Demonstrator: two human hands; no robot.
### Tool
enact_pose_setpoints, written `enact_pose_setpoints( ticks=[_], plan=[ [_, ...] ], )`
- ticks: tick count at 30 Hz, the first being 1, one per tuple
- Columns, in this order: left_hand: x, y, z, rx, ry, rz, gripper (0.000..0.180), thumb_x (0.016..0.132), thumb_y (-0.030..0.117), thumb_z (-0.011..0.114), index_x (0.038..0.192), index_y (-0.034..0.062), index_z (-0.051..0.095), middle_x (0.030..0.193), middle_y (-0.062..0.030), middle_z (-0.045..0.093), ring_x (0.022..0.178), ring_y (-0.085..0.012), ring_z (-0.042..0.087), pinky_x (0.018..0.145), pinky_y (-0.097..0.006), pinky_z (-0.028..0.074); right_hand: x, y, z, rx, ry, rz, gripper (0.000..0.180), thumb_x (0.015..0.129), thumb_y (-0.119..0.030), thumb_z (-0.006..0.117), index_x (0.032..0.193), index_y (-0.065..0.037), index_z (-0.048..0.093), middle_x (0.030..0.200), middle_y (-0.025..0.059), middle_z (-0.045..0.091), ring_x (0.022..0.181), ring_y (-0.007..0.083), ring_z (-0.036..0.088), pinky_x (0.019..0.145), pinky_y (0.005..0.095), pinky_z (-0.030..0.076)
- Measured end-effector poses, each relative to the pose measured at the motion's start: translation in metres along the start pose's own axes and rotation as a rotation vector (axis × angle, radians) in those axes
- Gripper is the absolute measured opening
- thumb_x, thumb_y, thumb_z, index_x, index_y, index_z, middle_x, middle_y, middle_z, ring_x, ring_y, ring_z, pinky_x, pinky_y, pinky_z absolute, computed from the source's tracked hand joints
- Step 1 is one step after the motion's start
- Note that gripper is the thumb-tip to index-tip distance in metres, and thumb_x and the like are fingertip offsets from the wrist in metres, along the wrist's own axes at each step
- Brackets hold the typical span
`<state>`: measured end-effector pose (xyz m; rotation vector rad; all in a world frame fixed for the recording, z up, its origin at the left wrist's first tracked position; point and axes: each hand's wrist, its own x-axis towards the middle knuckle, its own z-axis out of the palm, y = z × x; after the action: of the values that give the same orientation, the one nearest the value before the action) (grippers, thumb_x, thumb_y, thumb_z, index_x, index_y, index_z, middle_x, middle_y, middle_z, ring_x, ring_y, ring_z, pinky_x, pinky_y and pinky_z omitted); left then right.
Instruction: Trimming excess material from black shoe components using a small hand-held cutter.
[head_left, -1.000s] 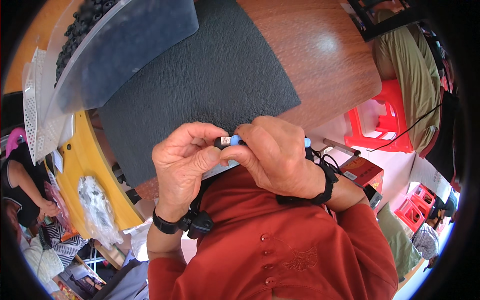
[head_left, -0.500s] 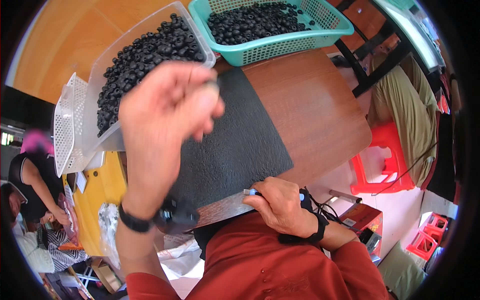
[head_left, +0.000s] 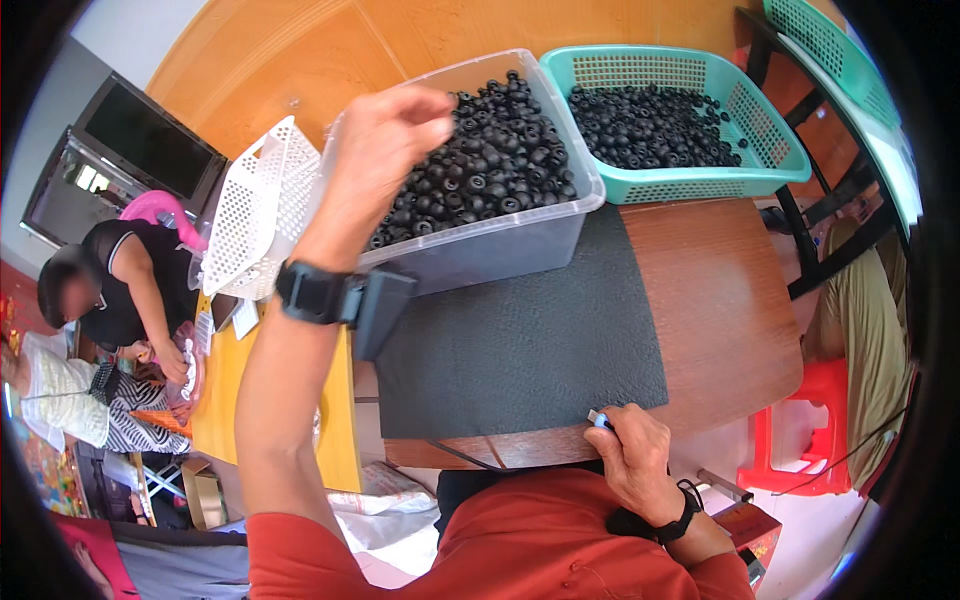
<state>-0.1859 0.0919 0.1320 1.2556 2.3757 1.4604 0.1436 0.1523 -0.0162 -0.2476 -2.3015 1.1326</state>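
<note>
My left hand hangs over the near left part of a clear plastic bin, its fingers curled together. Whatever it may hold is hidden. Heaped in the bin are black round pieces with holes through them, like large beads. At the table's front edge, my right hand is closed around a small blue tool with a metal tip, which points up and left. A black textured mat lies between my hands on the brown wooden table.
Right of the bin stands a teal basket with more black pieces. A white perforated basket leans at the bin's left, by a yellow table. A person works farther left. A red stool stands at the right.
My left hand has moved away from over the mat, up to the bin. My right hand still grips the blue tool near the table edge. The whole view has shifted leftward.
</note>
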Motion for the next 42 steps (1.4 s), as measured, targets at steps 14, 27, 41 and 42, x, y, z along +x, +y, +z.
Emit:
enact_pose_setpoints(
  ticks=[14,27,41,42],
  plan=[
    [-0.045,-0.041,-0.05,0.322,-0.099,-0.073,0.021,0.074,0.013,0.07,0.087,-0.0024,0.067,0.069,-0.0053,0.062,0.066,-0.0116,0.056,0.062,-0.027,0.046,0.001,-0.012,0.009,0.003,-0.104,-0.002,0.018,0.077,-0.007,0.071,0.089,0.001,0.059,0.066,0.0128,0.055,0.053,0.0298,0.055,0.048,0.0376,0.042],
    [-0.047,-0.03,-0.04,0.386,-0.122,-0.121,0.02,0.072,0.014,0.07,0.082,-0.0033,0.068,0.061,-0.0072,0.061,0.058,-0.0131,0.056,0.055,-0.028,0.044,0.002,-0.016,0.014,0.033,-0.096,0.012,0.017,0.077,-0.006,0.071,0.086,0.001,0.059,0.065,0.0134,0.056,0.053,0.0303,0.055,0.047,0.0381,0.042],
    [-0.17,-0.004,0.018,-0.873,-0.259,-0.414,0.024,0.079,0.004,0.07,0.1,-0.0048,0.064,0.089,-0.0119,0.066,0.071,-0.015,0.064,0.064,-0.026,0.053,0.012,-0.022,0.009,0.007,-0.009,-0.059,0.02,0.078,-0.004,0.07,0.091,0.002,0.057,0.065,0.013,0.053,0.052,0.0294,0.052,0.047,0.0374,0.04],
    [-0.178,-0.008,0.025,-0.921,-0.269,-0.409,0.023,0.081,0.004,0.069,0.101,-0.0048,0.063,0.089,-0.0125,0.066,0.071,-0.0155,0.064,0.065,-0.026,0.053,0.016,-0.023,0.008,-0.001,0.001,-0.092,0.019,0.078,-0.004,0.07,0.09,0.002,0.057,0.064,0.0128,0.052,0.052,0.0291,0.052,0.047,0.0372,0.039]
  ],
)
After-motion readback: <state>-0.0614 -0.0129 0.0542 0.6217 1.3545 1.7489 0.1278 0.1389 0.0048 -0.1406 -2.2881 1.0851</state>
